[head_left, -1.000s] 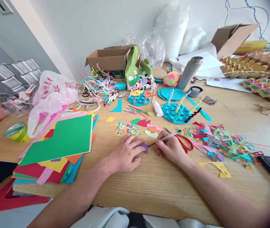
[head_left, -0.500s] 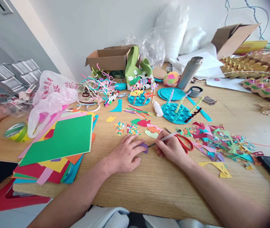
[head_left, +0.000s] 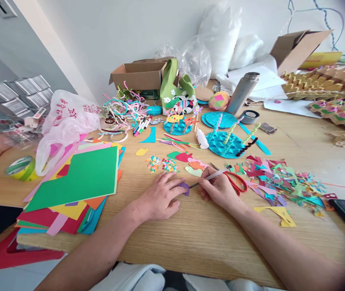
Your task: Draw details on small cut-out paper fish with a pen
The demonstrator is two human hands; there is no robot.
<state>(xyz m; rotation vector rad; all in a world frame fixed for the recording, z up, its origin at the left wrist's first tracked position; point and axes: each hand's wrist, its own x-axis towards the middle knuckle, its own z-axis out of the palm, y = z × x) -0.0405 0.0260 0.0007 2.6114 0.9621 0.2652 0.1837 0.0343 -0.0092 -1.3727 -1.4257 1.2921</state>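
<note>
The purple piece (head_left: 186, 188) is lying on the worktop (head_left: 160, 246) between the two hands, just left of the right hand (head_left: 217, 188) and partly under the fingertips of the left hand (head_left: 160, 198). The left hand is the nearer one: it is lying palm down, its fingers loosely spread, two of them covering the left part of the piece, so the full outline and the long axis are not showing. The right grip is closing thumb and fingers on the pen (head_left: 216, 174), pinching it low on the barrel. The pen is slanting, its tail pointing far and right, its tip pointing left and slightly near, ending right at the right edge of the piece; whether tip and paper are touching, one cannot tell. Beyond the hands, a red fish (head_left: 183, 157), an orange fish (head_left: 197, 165) and a pale green fish (head_left: 193, 171) are lying in a cluster, with the paper dots (head_left: 169, 165) sitting to their left, just past the left fingers. The scissors (head_left: 235, 185) are lying partly behind the right hand, their red handles showing to its right, near the scraps (head_left: 284, 182).
</note>
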